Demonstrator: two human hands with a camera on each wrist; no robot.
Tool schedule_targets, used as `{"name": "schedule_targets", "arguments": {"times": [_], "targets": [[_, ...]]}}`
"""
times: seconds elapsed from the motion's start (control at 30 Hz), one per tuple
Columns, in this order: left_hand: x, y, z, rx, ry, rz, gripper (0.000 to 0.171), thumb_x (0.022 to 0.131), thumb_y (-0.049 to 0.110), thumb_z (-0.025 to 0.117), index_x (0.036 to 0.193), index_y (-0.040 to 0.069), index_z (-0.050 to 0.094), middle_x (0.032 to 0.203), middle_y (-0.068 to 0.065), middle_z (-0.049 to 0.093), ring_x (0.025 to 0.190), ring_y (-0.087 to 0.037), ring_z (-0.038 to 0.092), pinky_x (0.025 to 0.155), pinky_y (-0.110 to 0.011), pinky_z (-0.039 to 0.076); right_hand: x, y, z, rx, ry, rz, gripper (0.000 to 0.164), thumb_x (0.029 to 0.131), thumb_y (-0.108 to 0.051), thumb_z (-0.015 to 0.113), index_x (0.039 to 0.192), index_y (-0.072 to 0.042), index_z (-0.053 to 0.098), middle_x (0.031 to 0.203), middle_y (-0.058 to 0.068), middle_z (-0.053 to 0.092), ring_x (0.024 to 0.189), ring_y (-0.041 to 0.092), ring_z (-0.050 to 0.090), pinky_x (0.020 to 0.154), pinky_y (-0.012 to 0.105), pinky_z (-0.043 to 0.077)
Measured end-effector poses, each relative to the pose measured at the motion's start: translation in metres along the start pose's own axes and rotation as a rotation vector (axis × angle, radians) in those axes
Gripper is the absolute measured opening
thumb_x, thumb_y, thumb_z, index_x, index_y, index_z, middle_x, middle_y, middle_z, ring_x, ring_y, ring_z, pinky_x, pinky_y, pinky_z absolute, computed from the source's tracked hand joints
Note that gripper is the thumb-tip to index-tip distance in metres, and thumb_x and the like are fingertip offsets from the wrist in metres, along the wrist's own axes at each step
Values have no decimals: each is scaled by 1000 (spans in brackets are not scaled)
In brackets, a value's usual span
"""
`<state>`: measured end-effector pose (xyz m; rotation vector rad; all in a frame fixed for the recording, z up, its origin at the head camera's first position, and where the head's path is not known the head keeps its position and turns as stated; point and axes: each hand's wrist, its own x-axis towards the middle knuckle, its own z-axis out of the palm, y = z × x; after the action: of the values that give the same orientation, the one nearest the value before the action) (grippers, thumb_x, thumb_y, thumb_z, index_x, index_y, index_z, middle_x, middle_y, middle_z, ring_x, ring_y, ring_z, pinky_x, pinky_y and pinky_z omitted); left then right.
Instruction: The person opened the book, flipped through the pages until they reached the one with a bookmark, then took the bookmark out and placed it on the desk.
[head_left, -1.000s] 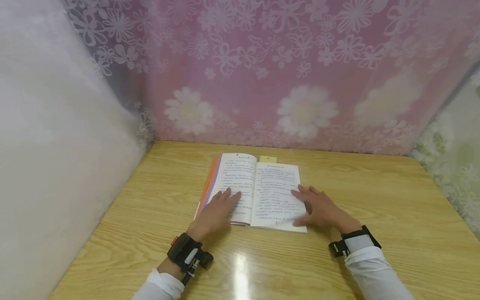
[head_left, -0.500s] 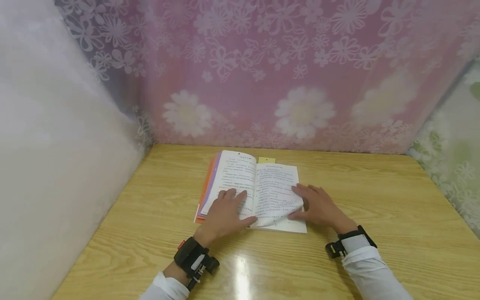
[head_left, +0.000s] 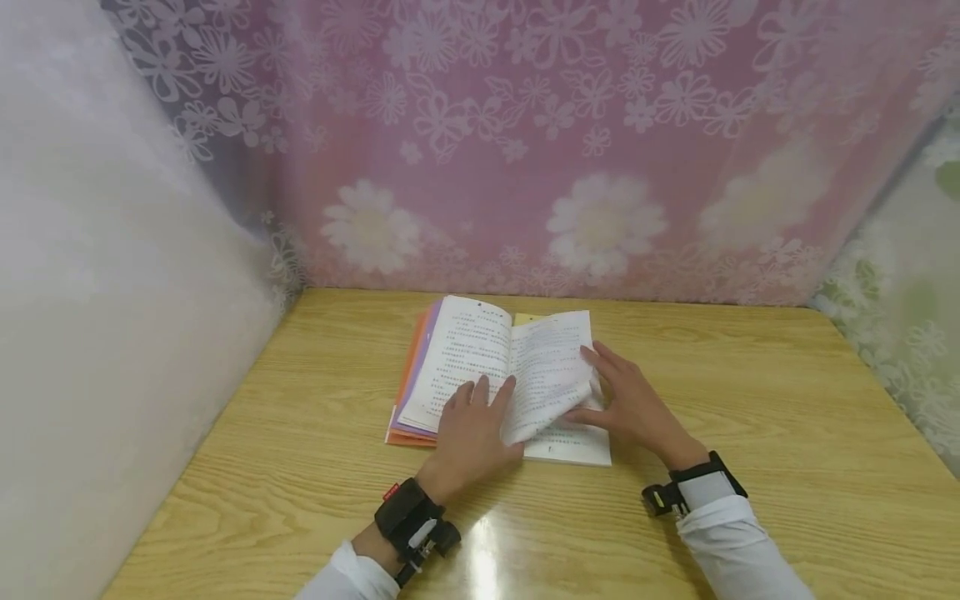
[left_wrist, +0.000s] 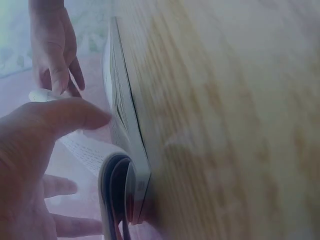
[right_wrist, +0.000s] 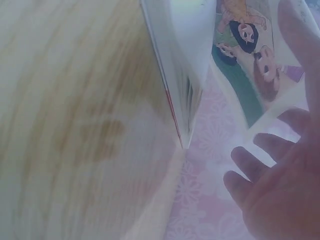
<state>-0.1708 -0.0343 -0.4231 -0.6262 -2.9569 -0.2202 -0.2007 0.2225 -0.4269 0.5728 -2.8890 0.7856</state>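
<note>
Left hand (head_left: 474, 442), fingers spread, has one open book (head_left: 467, 350) beneath it. Right hand (head_left: 637, 408), at the book's right edge, holds one raised page (head_left: 553, 362).

A yellow wood-grain bench (head_left: 247, 467) runs back to a pink-mauve cloth (head_left: 480, 208), printed with white flower outlines and, lower down, large pale daisies. A whitish, mostly plain sheet (head_left: 112, 333) covers the left side; a pale cloth with green and white patterning (head_left: 900, 275) hangs at the right. A bright reflection (head_left: 483, 554) streaks the bench's near part.
</note>
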Motion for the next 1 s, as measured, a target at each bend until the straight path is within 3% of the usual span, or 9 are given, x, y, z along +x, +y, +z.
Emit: {"name": "schedule_targets", "arguments": {"times": [0.17,0.3,0.47,0.7,0.83,1.0], "targets": [[-2,-2,-2,-82,-23,1,92,70,39,65,146,23,16,136,-21,41,121,-39,39,94,-53,37,-1,-1,-3,19,-35,12,115,61,-69,64,146,-18,7,152,16,10,134,38,14,102,60,20],[-3,-6,-2,-194,-10,-10,93,69,30,64,146,23,12,137,-20,40,121,-35,40,94,-53,37,-7,2,-4,-3,-104,19,113,62,-70,63,146,-12,13,150,22,11,133,41,13,101,61,20],[-6,-11,-1,-289,24,-65,92,70,27,63,146,23,11,139,-18,38,116,-34,46,83,-50,45,-14,5,-3,-3,-179,75,109,62,-70,62,144,-12,21,150,24,11,131,45,15,99,63,22],[-9,-18,-3,-381,133,-160,80,74,24,60,142,8,22,125,-14,50,90,-23,55,63,-38,48,-19,9,-1,5,-183,62,105,63,-69,62,143,-11,25,149,24,12,132,44,15,99,63,23],[-9,-27,-4,-403,192,-204,86,71,15,62,144,10,17,121,-15,53,78,-21,53,54,-33,44,-20,10,0,4,-180,46,103,65,-68,62,142,-9,27,149,26,13,131,45,15,99,63,22],[-12,-42,-3,-386,211,-217,88,68,9,63,143,3,16,122,-22,52,82,-29,56,61,-39,47,-21,11,2,-2,-188,43,102,65,-68,62,141,-9,29,148,26,13,131,44,15,99,62,22]]}}
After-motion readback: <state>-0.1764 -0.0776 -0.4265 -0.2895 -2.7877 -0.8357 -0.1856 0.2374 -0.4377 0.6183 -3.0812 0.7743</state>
